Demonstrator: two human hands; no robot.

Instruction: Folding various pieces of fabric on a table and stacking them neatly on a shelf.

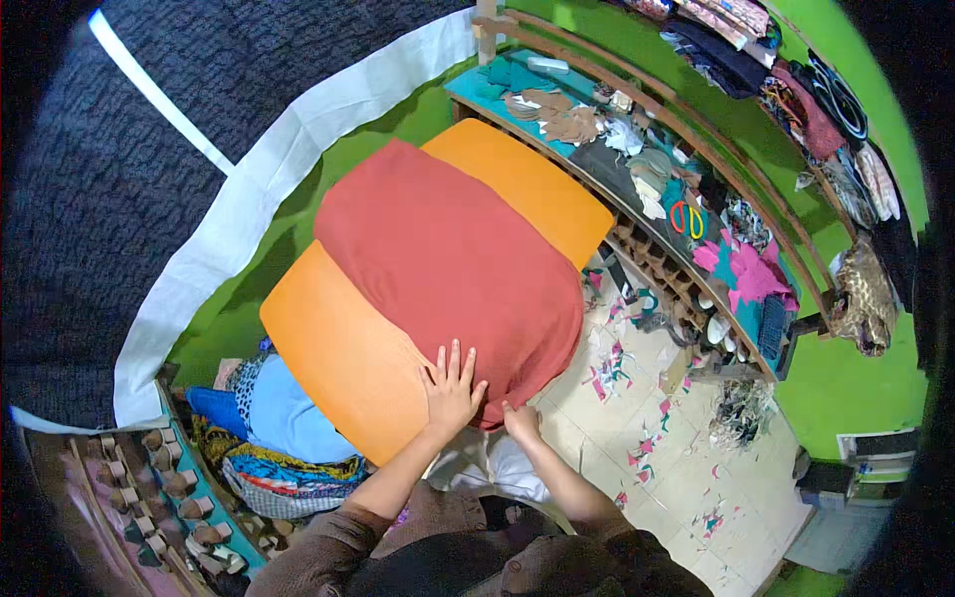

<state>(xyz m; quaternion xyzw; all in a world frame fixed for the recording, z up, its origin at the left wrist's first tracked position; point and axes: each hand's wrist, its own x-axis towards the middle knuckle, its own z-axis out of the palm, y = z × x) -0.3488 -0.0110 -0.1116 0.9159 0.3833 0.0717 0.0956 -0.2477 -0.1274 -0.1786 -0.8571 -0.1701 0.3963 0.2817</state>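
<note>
A rust-red cloth (448,239) lies in a wide band across the orange table (348,343), with its near right end hanging over the edge. My left hand (454,396) is open, fingers spread, and rests at the cloth's near left border, partly on the bare tabletop. At the near edge, my right hand (521,422) is closed on the cloth's hem, pinching it between thumb and fingers. The cloth is mostly smooth on top, with soft folds near its right end.
A long workbench (597,164) on the right bears fabric scraps and scissors (686,219) with red and yellow handles. Pink cloth pieces (751,274) lie at its near end. Clippings litter the tiled floor (657,497). Folded fabrics (293,418) are stacked at the left, beside a rack of shoes (194,507).
</note>
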